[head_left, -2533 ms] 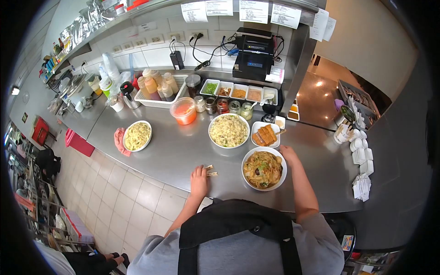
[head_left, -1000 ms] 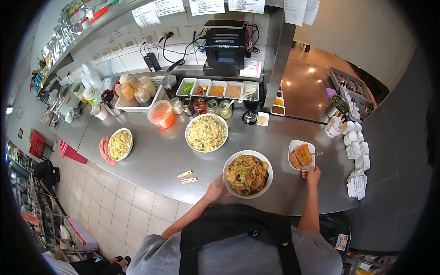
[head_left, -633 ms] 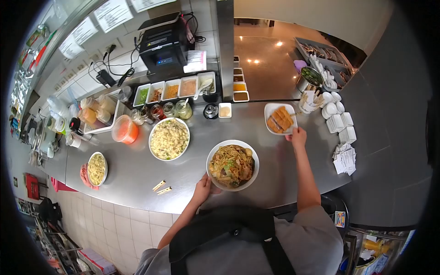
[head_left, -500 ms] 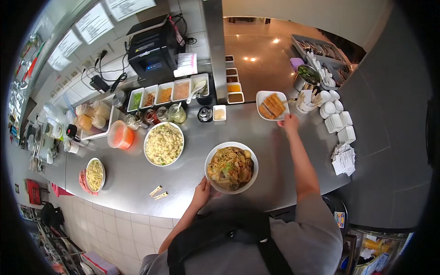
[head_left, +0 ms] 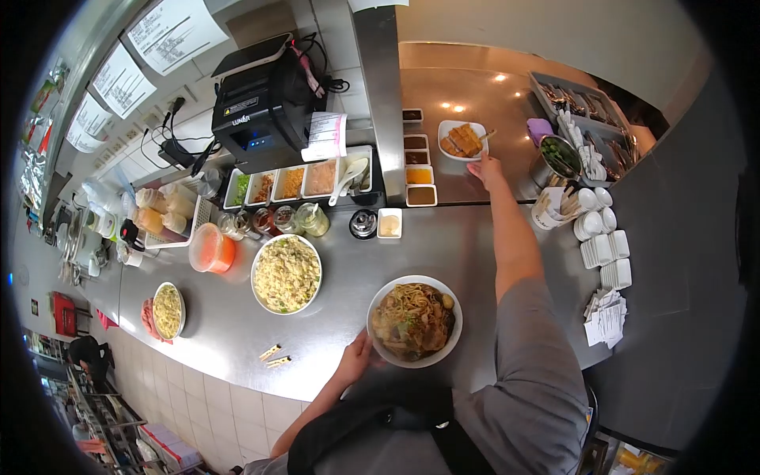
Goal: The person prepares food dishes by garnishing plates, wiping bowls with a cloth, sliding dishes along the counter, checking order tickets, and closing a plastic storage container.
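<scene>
right hand (head_left: 484,169) closed on the near edge of a white dish (head_left: 454,156) of sliced fried pieces (head_left: 464,140), above the far end of the metal surface, left hand (head_left: 355,359) half-curled against a noodle bowl (head_left: 454,339) near the counter (head_left: 340,273) edge, grip unclear

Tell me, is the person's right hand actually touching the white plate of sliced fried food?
Touching. The head view shows it: the right hand meets the near edge of the white plate, with no gap visible.

5 tubs (head_left: 287,199) line up — black printer (head_left: 257,119) behind.
</scene>
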The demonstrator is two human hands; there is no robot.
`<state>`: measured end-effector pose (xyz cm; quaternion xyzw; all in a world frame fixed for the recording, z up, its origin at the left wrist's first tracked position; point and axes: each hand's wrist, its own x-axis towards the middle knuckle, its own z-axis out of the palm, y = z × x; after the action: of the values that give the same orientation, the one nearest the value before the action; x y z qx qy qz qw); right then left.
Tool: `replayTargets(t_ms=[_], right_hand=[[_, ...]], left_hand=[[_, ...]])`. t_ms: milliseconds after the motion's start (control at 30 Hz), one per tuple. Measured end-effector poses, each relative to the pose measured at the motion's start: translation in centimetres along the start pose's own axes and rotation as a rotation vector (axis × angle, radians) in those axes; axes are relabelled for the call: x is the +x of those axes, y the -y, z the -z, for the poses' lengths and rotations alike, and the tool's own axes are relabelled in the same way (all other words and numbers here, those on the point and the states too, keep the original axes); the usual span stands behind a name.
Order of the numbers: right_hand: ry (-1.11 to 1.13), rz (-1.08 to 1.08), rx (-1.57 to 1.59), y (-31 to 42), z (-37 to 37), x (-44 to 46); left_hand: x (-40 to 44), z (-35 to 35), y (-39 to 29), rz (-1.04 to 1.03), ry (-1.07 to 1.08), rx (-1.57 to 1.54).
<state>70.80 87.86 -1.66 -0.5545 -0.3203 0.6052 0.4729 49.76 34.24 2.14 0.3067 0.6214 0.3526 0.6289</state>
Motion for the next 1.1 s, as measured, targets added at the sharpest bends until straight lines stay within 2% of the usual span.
replayTargets(t_ms=[100, 133, 200, 267, 333, 367, 400, 467, 533, 600, 633, 700, 733, 800, 933, 1100], right_hand=[[0.279, -0.024, -0.132, 0.8, 1.9, -1.9], [0.277, -0.023, -0.135, 1.0, 2.7, -4.1], [0.439, -0.056, -0.457, 1.7, 5.4, -11.0], [0.546, -0.232, -0.682, 1.3, 9.3, -16.5], [0.632, -0.319, -0.561, -0.7, 14.7, -22.5], [0.659, -0.341, -0.624, 0.5, 15.3, -27.0], [0.639, -0.397, -0.634, 0.9, 16.0, -30.7], [0.626, -0.498, -0.614, -0.9, 17.9, -35.6], [0.63, -0.555, -0.581, -3.4, 19.2, -39.6], [0.615, -0.479, -0.272, -5.7, 18.4, -43.2], [0.61, -0.483, -0.271, -7.0, 17.6, -44.3], [0.549, -0.457, 0.01, -9.6, 15.4, -45.5], [0.567, -0.457, 0.004, -10.2, 14.5, -46.0], [0.446, -0.368, 0.251, -11.2, 12.5, -46.4], [0.461, -0.26, 0.209, -12.4, 11.9, -45.7], [0.36, -0.188, 0.15, -12.1, 10.3, -46.3]], left_hand=[[1.1, -0.1, 1.3, -0.112, -0.103, 0.146], [1.2, -0.2, 1.1, -0.113, -0.101, 0.144], [1.3, -0.6, 0.2, -0.152, -0.139, 0.331], [1.0, -1.6, -2.3, -0.126, -0.113, 0.252], [0.3, -2.2, -4.4, -0.085, -0.059, 0.103], [2.1, -1.5, -1.2, -0.312, -0.013, 0.216], [1.2, -1.5, -2.4, -0.318, -0.013, 0.221], [-1.1, -1.7, -6.2, -0.066, 0.106, 0.15], [-1.1, -0.7, -4.6, -0.034, 0.129, 0.118], [0.1, 0.9, -1.5, -0.075, -0.008, -0.196], [0.1, 1.9, -0.9, -0.091, -0.099, -0.292], [0.7, 4.9, 1.1, -0.164, -0.239, -0.496], [0.4, 6.2, 0.6, -0.15, -0.323, -0.578], [-0.2, 8.6, -0.2, -0.15, -0.527, -0.684], [-0.3, 13.8, 0.0, -0.243, -0.594, -0.762], [0.4, 16.4, 0.5, -0.246, -0.503, -0.673]])
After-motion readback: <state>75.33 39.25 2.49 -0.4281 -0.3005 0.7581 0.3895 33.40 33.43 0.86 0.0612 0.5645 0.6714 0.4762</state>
